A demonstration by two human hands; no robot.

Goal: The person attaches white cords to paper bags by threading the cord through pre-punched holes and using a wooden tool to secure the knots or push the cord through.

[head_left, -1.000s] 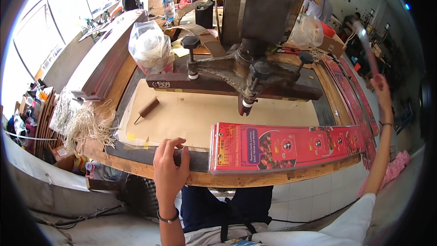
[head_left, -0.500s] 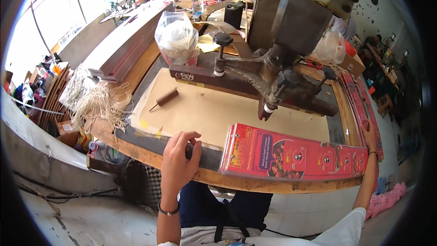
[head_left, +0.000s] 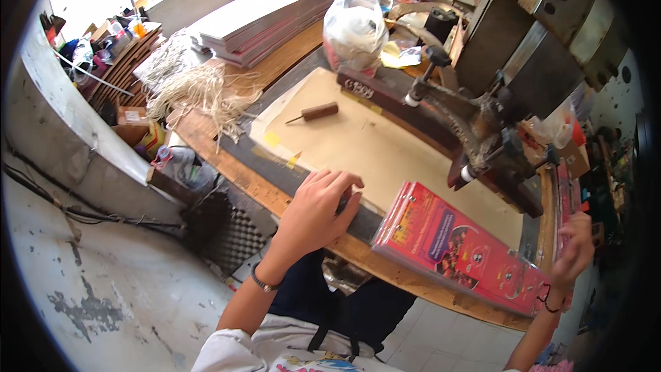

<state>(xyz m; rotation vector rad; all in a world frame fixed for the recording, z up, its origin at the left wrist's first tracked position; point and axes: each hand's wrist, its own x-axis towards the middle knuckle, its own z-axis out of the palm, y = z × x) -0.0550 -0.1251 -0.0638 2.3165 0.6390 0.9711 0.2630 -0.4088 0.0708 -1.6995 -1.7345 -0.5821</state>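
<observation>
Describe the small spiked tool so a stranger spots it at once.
On the wooden workbench, find the tan sheet by the metal press. The tool lies on the sheet's left end; unlike the pale strings nearby, it has a brown cylindrical handle and thin spike.

From the left hand (head_left: pixel 320 210), an open lane leads far over the tan sheet (head_left: pixel 382 158), with the awl (head_left: pixel 321 111) lying at its left. The dark bar (head_left: pixel 406 117) and metal bracket (head_left: pixel 478 127) bar the far side. Rightward, the red stack (head_left: pixel 461 244) blocks the near desk (head_left: pixel 234 173) edge; cords (head_left: pixel 217 93) crowd its left end.
</observation>
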